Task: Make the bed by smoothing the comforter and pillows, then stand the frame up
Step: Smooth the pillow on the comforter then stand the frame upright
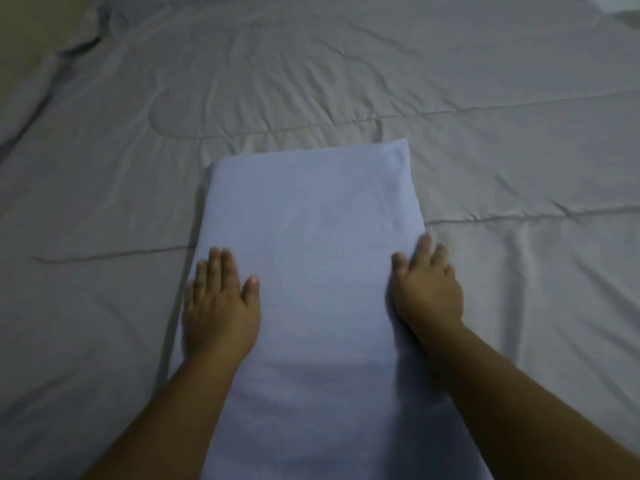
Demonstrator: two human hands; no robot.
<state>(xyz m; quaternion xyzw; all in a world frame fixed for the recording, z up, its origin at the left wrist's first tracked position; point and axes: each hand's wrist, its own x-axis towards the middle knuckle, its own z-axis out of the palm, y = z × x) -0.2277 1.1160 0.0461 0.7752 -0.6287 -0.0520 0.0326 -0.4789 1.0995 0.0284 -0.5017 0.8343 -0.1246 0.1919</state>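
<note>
Non-task stuff was only at the far corners. Top left: dull olive-yellow area (34,26), flat colour, soft and dim, its lower right border uneven and shadowed. Could not tell if it was cloth, wall or floor. Top right: small white patch (625,2) at the very corner, with a greenish strip (628,18) just below it and touching it. Both were cut off by the picture's edge, blurred and too small to identify.
</note>
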